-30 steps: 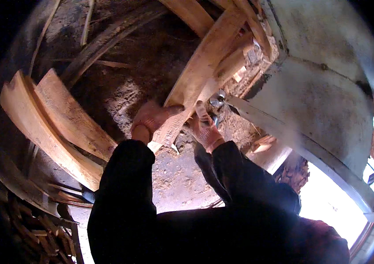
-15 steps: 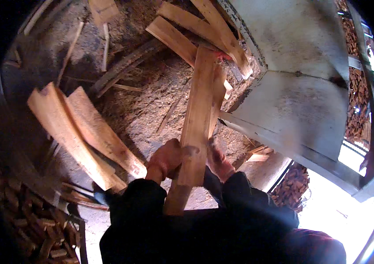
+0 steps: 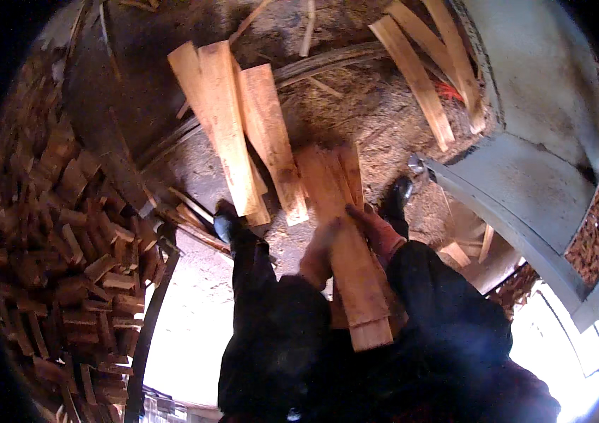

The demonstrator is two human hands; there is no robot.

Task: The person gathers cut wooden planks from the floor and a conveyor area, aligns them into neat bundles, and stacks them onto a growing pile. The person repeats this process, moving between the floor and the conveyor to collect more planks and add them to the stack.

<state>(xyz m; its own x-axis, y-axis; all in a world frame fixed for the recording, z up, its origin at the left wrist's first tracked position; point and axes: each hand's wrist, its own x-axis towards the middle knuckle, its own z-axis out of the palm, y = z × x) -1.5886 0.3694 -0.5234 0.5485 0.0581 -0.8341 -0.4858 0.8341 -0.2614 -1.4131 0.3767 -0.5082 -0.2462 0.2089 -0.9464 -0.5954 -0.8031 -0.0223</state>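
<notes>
Two or more wooden boards (image 3: 356,268) lie against each other between my hands, close to my body, their far ends pointing down at the floor. My left hand (image 3: 317,257) is closed on their left side, somewhat blurred. On the right side, my right hand (image 3: 378,231) grips the same boards, thumb across the edge. Beyond my hands and to the left, long rough-cut planks (image 3: 222,127) lie on the floor, with another plank (image 3: 268,134) just beside them.
A big heap of split wood (image 3: 74,282) fills the left side. More planks (image 3: 416,81) lie at the far right near something red (image 3: 448,90). A grey metal panel with a frame (image 3: 525,183) stands at right. My shoes (image 3: 398,197) rest on the sawdust-covered floor (image 3: 342,116).
My view has swung left, so the floor planks sit further right and more of the wood heap shows. The held boards have come nearer my body, still in both hands.
</notes>
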